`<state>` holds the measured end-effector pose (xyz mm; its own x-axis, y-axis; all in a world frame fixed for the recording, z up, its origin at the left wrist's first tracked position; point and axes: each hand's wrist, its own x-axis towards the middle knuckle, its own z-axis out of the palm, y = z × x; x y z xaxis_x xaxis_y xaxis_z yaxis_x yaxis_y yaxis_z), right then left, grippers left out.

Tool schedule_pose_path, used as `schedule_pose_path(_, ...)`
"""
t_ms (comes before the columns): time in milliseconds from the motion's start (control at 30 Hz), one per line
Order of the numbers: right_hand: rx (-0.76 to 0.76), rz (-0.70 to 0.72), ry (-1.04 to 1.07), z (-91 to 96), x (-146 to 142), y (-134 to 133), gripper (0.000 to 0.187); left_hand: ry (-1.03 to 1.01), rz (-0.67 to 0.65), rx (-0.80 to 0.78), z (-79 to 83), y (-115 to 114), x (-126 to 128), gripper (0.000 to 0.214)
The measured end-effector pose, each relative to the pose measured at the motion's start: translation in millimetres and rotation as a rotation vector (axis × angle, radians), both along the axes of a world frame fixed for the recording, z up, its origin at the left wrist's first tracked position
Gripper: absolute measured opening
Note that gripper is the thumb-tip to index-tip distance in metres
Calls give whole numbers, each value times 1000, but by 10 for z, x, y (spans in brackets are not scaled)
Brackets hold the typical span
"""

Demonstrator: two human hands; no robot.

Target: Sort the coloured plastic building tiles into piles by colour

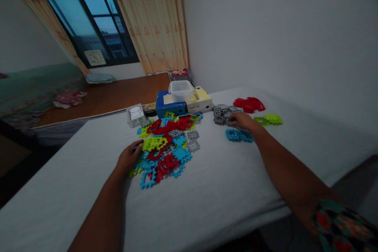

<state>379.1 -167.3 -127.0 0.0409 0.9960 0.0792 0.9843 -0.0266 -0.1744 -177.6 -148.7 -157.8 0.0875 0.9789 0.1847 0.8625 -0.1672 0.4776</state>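
Observation:
My left hand (129, 159) is at the left edge of a mixed heap of notched plastic building pieces. Its fingers are closed at the end of some yellow-green building pieces (154, 143). Red pieces (168, 165) and blue pieces (147, 179) lie loosely over one another in the heap. My right hand (244, 120) rests at a pile of grey building pieces (221, 115), fingertips pinched on a grey one, partly hidden by the hand. Around it lie separate piles: blue pieces (238, 136), red pieces (250, 104) and yellow-green pieces (273, 119).
Behind the heap stand a blue box (169, 106), a yellow and white box (203, 100), a clear plastic tub (180, 90) on top, and a small white box (136, 116). A white cloth (195, 201) covers the table. The wall (280, 35) borders the right side.

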Motion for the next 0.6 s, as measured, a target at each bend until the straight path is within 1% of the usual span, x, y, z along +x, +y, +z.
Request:
schedule_pose_path(33, 24, -5, -6, 14, -42, -4, 29, 1, 6, -2, 6, -4, 6, 59)
schedule_pose_path(100, 121, -9, 4, 39, -190, -15, 27, -6, 8, 1, 12, -7, 15, 59)
schedule_pose_path(133, 173, 17, 34, 46, -300, -27, 26, -11, 6, 6, 13, -8, 18, 58)
schedule_pose_path(167, 215, 73, 79, 45, -433, -45, 25, -17, 3, 9, 12, -8, 20, 58)
schedule_pose_path(200, 242, 162, 133, 34, -585, -72, 25, -21, 2, 11, 11, -7, 20, 58)
schedule_pose_path(233, 252, 282, 184, 13, -750, -108, 25, -23, 1, 10, 9, -7, 20, 58)
schedule_pose_path(333, 191, 692, 255, -100, -1236, -253, 32, -27, 2, 3, 7, -12, 18, 59)
schedule_pose_path(367, 159, 791, 248, -143, -1369, -303, 37, -28, 0, 2, 8, -14, 19, 59)
schedule_pose_path(400, 129, 854, 231, -183, -1478, -347, 42, -29, -3, 3, 10, -16, 20, 59)
schedule_pose_path(433, 103, 883, 208, -217, -1561, -384, 45, -31, -7, 4, 11, -18, 21, 59)
schedule_pose_path(500, 72, 876, 163, -253, -1648, -427, 46, -38, -11, 5, 12, -19, 22, 59)
schedule_pose_path(533, 63, 874, 148, -254, -1659, -436, 45, -40, -13, 3, 9, -18, 20, 59)
schedule_pose_path(600, 57, 913, 151, -225, -1636, -439, 40, -43, -13, 1, -2, -13, 12, 59)
